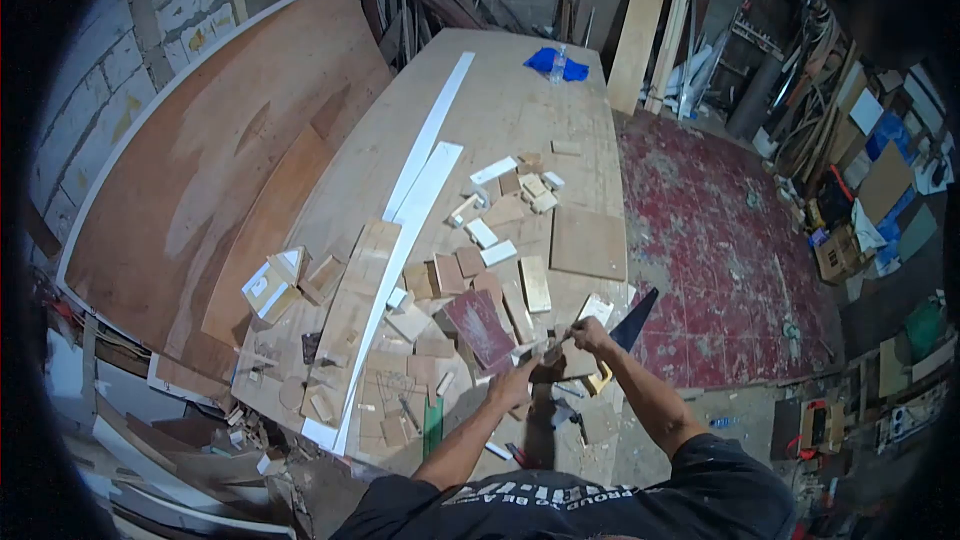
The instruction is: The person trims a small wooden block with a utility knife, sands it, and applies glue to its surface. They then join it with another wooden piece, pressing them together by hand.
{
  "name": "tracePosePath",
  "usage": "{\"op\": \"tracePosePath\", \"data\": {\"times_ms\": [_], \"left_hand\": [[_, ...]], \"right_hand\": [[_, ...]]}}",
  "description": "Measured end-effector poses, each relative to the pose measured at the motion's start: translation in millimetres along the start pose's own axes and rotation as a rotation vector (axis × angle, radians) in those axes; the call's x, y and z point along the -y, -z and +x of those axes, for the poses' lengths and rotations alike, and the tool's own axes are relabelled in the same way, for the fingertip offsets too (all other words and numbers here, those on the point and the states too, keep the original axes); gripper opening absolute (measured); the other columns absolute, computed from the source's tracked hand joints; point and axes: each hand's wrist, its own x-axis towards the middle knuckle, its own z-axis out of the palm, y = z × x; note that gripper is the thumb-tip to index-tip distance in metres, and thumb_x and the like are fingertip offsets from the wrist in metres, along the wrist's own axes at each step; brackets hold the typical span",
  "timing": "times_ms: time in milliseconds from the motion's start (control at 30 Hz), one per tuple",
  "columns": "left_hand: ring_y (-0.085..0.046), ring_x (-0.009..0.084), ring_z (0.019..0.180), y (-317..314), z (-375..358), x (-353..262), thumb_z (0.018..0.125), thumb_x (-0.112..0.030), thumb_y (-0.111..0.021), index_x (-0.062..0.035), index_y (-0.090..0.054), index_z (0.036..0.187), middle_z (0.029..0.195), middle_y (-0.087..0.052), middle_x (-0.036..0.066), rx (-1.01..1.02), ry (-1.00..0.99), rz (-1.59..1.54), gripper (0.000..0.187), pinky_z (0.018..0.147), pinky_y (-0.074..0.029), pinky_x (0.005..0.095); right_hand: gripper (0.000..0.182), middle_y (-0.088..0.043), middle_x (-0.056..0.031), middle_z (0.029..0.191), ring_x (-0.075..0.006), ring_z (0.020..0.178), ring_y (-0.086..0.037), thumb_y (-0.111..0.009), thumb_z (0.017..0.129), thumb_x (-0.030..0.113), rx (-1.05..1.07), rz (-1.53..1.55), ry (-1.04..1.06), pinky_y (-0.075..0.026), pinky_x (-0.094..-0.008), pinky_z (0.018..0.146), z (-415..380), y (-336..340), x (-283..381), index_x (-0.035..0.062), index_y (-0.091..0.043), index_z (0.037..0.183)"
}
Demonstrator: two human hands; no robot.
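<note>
My right hand [590, 333] is closed in a fist near the table's right edge. To its left and slightly nearer me, my left hand [511, 386] is also closed. A small, narrow piece [545, 351] spans the gap between the hands; its kind is too small to make out. A handsaw [634, 321] with a dark blade shows just beyond my right hand, its tip past the table edge. Below the hands is a yellow handle [599, 378]. A dark red board [478, 328] lies just beyond my left hand.
Wood offcuts [505, 206] are scattered over the wooden table [510, 70]. Long white strips [428, 180] run along its left half. A square board [588, 242] lies at the right edge. A bottle [558, 65] and blue cloth [540, 61] are at the far end. Large panels [220, 140] lean left.
</note>
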Motion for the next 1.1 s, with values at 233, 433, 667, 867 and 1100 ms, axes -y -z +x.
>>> {"op": "tracePosePath", "data": {"times_ms": [233, 433, 667, 867, 1100], "left_hand": [[-0.062, 0.0451, 0.099, -5.0, 2.8, 3.9, 0.068, 0.000, -0.056, -0.0189, -0.035, 0.147, 0.103, -0.064, 0.030, -0.068, -0.019, -0.101, 0.084, 0.083, -0.050, 0.0493], [-0.064, 0.0417, 0.100, 9.6, -4.2, -3.1, 0.068, -0.001, -0.063, -0.0256, -0.030, 0.150, 0.101, -0.066, 0.025, 0.082, 0.103, 0.005, 0.091, 0.083, -0.051, 0.0506], [-0.065, 0.0404, 0.097, -10.7, -3.0, 31.7, 0.066, 0.000, -0.065, -0.0302, -0.027, 0.151, 0.099, -0.067, 0.024, -0.122, 0.027, 0.086, 0.098, 0.084, -0.053, 0.0493], [-0.067, 0.0413, 0.089, 5.7, 6.1, 0.8, 0.066, -0.002, -0.066, -0.0279, -0.027, 0.151, 0.092, -0.068, 0.024, 0.022, 0.007, 0.067, 0.097, 0.080, -0.054, 0.0506], [-0.064, 0.0406, 0.099, 0.2, 12.6, -11.0, 0.067, -0.003, -0.065, -0.0166, -0.038, 0.145, 0.102, -0.067, 0.025, 0.038, 0.040, -0.017, 0.084, 0.084, -0.052, 0.0503]], "right_hand": [[0.017, -0.064, -0.0087, 0.063, -0.0176, 0.053, -0.058, -0.062, 0.075, 0.013, -0.290, 0.381, 0.014, -0.044, -0.0329, 0.050, -56.5, -38.5, 23.7, -0.0027, -0.068, 0.071], [0.016, -0.066, -0.0153, 0.068, -0.0234, 0.059, -0.065, -0.061, 0.076, 0.008, -0.522, 0.448, -0.428, -0.049, -0.0380, 0.052, -48.6, -80.1, 32.4, -0.0067, -0.067, 0.071], [0.017, -0.061, -0.0285, 0.069, -0.0454, 0.070, -0.063, -0.063, 0.077, 0.009, -0.520, -0.121, 0.221, -0.050, -0.0481, 0.065, -71.7, -98.7, 56.4, -0.0065, -0.059, 0.072], [0.012, -0.059, -0.0279, 0.085, -0.0460, 0.079, -0.060, -0.053, 0.083, 0.002, -0.483, -0.366, 0.236, -0.048, -0.0526, 0.069, -88.6, -78.9, 38.7, -0.0053, -0.057, 0.092], [0.019, -0.058, -0.0267, 0.093, -0.0446, 0.082, -0.062, -0.050, 0.080, -0.001, -0.372, -0.482, 0.249, -0.052, -0.0494, 0.072, -77.1, -60.4, 29.7, -0.0046, -0.053, 0.098]]}}
